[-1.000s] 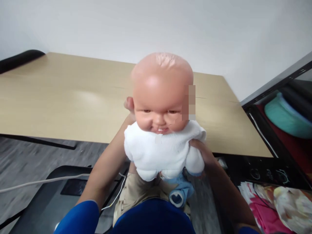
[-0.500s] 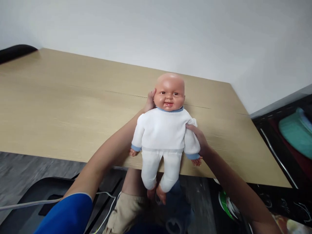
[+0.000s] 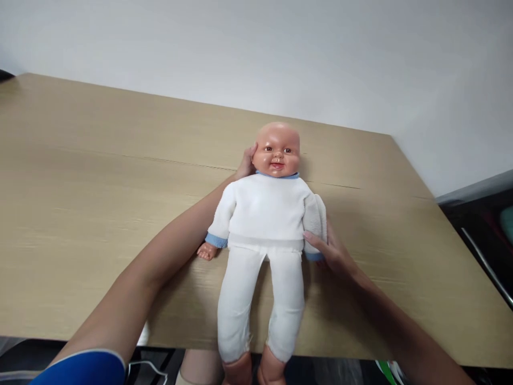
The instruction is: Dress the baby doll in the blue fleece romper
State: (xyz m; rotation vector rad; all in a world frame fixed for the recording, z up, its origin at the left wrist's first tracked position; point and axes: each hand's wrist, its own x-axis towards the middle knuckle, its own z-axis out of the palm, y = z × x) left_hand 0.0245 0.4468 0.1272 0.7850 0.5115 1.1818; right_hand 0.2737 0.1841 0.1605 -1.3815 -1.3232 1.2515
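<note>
A bald baby doll [image 3: 266, 208] in a white fleece top with blue collar and cuffs and white trousers lies face up in my hands over the wooden table. My left hand [image 3: 247, 162] supports the side of its head, with most fingers hidden behind it. My right hand [image 3: 331, 248] is wrapped round the doll's sleeved arm on the right, thumb in front, the other fingers mostly hidden. The doll's bare feet reach down past the table's near edge. Whether its back rests on the tabletop I cannot tell.
The light wooden tabletop [image 3: 100, 214] has a thin seam across it and meets a white wall [image 3: 224, 59] at the back. Dark furniture [image 3: 476, 219] stands beyond the right edge. A white cable [image 3: 150, 366] hangs below the near edge.
The doll now lies farther over the table, its legs straighter and seen larger. My right hand has slid down its arm toward the cuff. The left hand still supports the head.
</note>
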